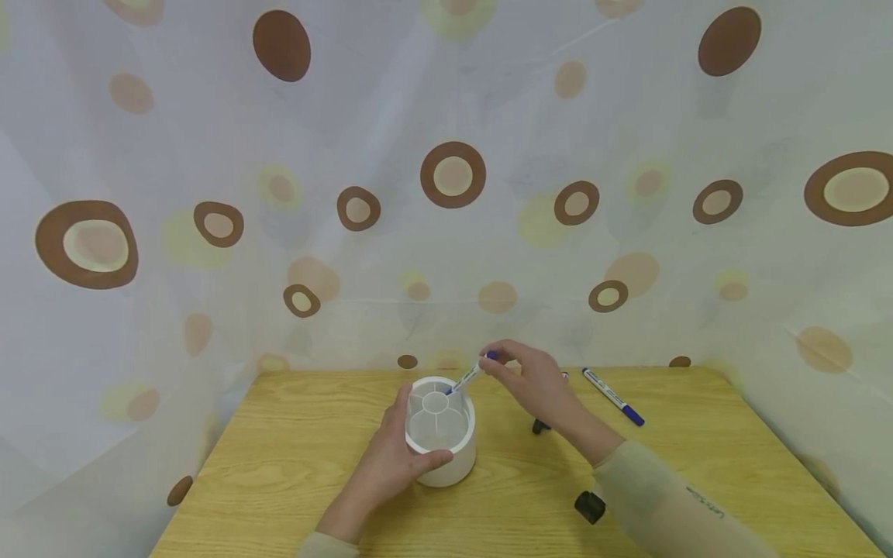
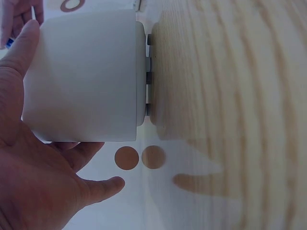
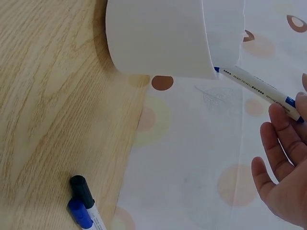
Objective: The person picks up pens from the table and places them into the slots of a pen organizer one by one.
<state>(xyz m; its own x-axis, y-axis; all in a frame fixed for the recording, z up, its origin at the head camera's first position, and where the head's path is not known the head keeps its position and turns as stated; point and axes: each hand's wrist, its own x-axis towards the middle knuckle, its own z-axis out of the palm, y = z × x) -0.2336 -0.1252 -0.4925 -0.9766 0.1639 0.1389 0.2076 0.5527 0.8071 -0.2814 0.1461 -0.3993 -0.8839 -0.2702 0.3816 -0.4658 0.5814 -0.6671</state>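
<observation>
The left hand [image 1: 394,457] is spread wide and curved round a white, cylindrical holder [image 1: 453,470] with a divided top, the thumb along the near wall and other fingers at the left and far side. The holder stands upright within this grip, its mouth facing up, with a small round ring amid the dividers and short dark feet [image 2: 149,77] under its base.

Up and to the right of that grip, the right hand [image 1: 536,380] has thumb and finger nearly closed in a pinch on the upper end of a slim white marker with dark blue ends [image 1: 469,377]; its remaining fingers are loosely bent. The marker slants down from the pinch toward the left hand, its lower end at the holder's mouth; whether it touches a divider cannot be told.

Below the pinch lie a black-capped marker [image 3: 82,191] and a blue-capped marker [image 3: 80,213], close together. Right of the pinch lies another white marker with a long blue cap [image 1: 612,397]. Nearer the person, beside the right beige sleeve [image 1: 663,496], is a black cylindrical cap [image 1: 590,508]. All rest on a yellowish wood-grain table [image 1: 293,434].
</observation>
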